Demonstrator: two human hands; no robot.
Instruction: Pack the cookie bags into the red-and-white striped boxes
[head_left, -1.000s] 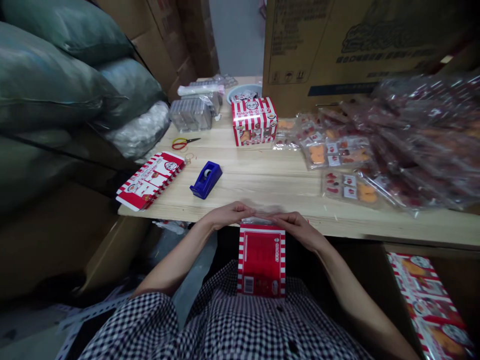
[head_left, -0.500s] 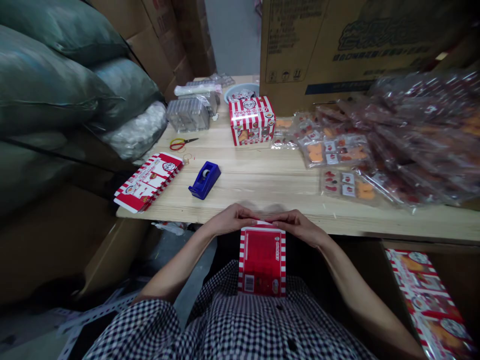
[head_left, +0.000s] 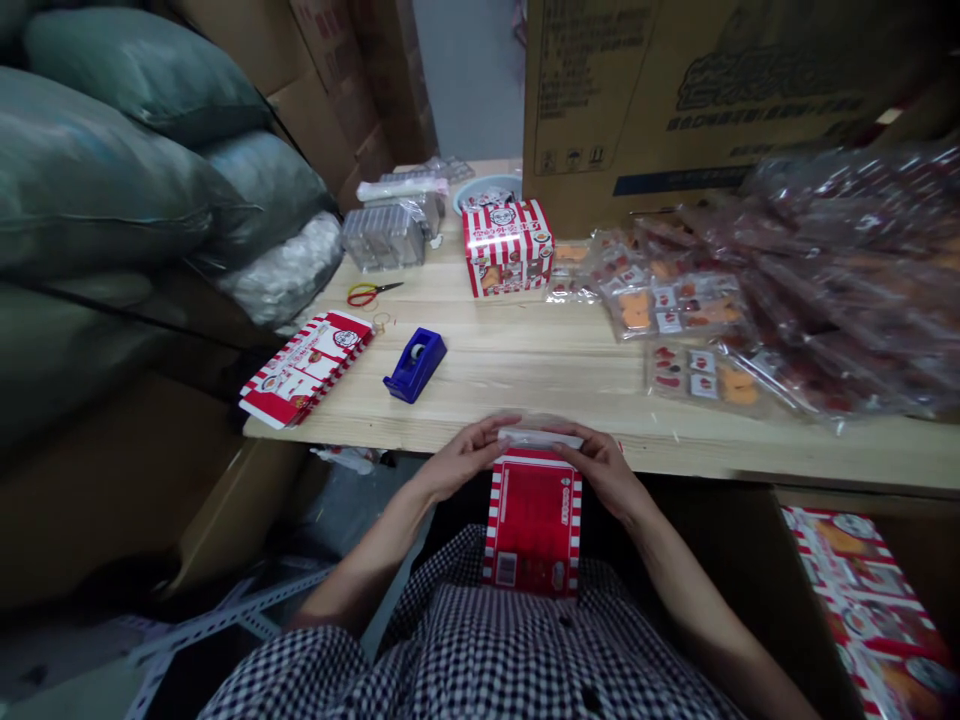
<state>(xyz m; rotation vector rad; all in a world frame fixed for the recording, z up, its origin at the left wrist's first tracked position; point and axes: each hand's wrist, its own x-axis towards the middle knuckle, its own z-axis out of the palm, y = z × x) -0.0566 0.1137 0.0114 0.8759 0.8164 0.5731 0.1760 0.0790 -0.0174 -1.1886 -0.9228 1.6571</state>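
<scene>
A red carton with striped red-and-white edges (head_left: 534,522) rests upright against my lap, its barcode side facing up. At its far end a pale flap shows between my hands. My left hand (head_left: 471,455) grips the carton's upper left corner, and my right hand (head_left: 598,462) grips the upper right corner. Some fingertips are blurred or hidden behind the flap. On the table ahead, a blue tape dispenser (head_left: 415,366) stands nearest to my left hand. A stack of flat striped cartons (head_left: 309,366) lies at the table's left corner.
A made-up striped box (head_left: 508,250) stands at the table's back. Scissors (head_left: 373,293) and clear plastic cases (head_left: 384,237) are at left. Bagged toy parts (head_left: 817,290) pile up at right before a large cardboard box (head_left: 637,110). Printed packs (head_left: 870,600) sit low at right.
Both hands have spread slightly apart at the carton's top, and the pale flap now shows more between them. The whole view has shifted a little.
</scene>
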